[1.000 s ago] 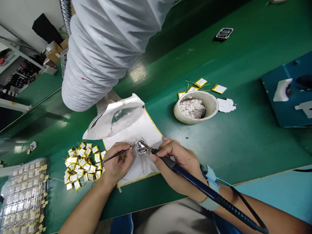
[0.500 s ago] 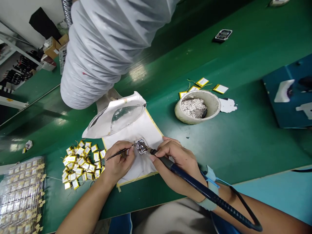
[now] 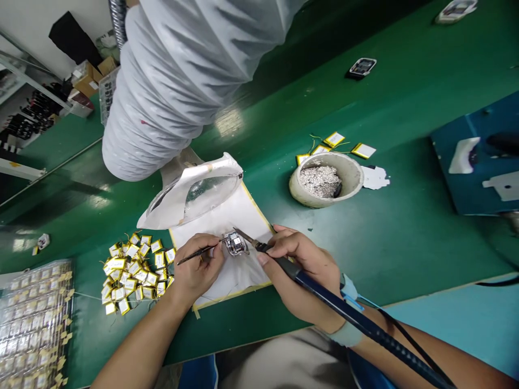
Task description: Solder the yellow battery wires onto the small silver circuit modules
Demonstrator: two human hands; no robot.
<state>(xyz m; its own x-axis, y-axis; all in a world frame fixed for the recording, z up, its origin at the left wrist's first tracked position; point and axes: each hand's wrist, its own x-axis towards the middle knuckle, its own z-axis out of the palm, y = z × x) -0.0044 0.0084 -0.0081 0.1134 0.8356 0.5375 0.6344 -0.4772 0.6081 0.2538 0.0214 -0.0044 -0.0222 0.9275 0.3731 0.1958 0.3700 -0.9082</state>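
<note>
Two bare hands [image 3: 198, 269] [image 3: 303, 265] and forearms are seen reaching in from the bottom of the frame. A pale blue fabric wrist band [image 3: 347, 334] is worn on the right wrist, with a bright blue clip [image 3: 349, 290] and a thin black cord [image 3: 413, 344] attached. A beige garment [image 3: 267, 362] and blue cloth [image 3: 198, 374] are visible along the lower edge.

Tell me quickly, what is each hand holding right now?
Left hand: closed, pinching tweezers.
Right hand: closed, gripping a soldering iron.
</note>
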